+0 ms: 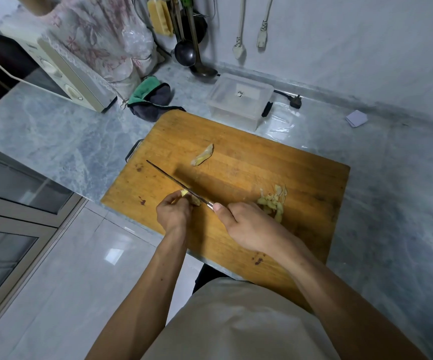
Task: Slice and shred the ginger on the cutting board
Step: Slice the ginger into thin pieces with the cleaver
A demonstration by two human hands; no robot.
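Nearest me, low in the frame, my pale shirt [236, 320] filled the bottom centre and both forearms reached up onto the wooden cutting board [249, 162]. My right hand [246, 224] was wrapped around the handle of the knife [176, 183], thumb stretched along its top near the blade. The blade ran edge-on toward the upper left, so I saw only its thin dark spine. My left hand [174, 214] had its fingers curled down on a small piece of ginger [190, 197], pinning it to the board right against the blade. That piece showed pale yellow flesh at the cut face and a duller tan skin; most of it sat hidden under my fingers, so I could not tell its full shape.

Just right of my right hand lay a heap of sliced ginger [274, 203], thin, pale yellow and irregular, loosely overlapping. Further up the board, near its middle, a second ginger chunk [202, 155] lay alone, elongated, yellowish with a tan edge.

Beyond the board, on the grey marble counter [67, 133], stood a clear plastic box [238, 100], touching or just behind the board's far edge. A green and grey cloth [150, 97] sat to its left, a microwave [54, 71] in the upper left, and ladles [194, 55] hung at the top centre.
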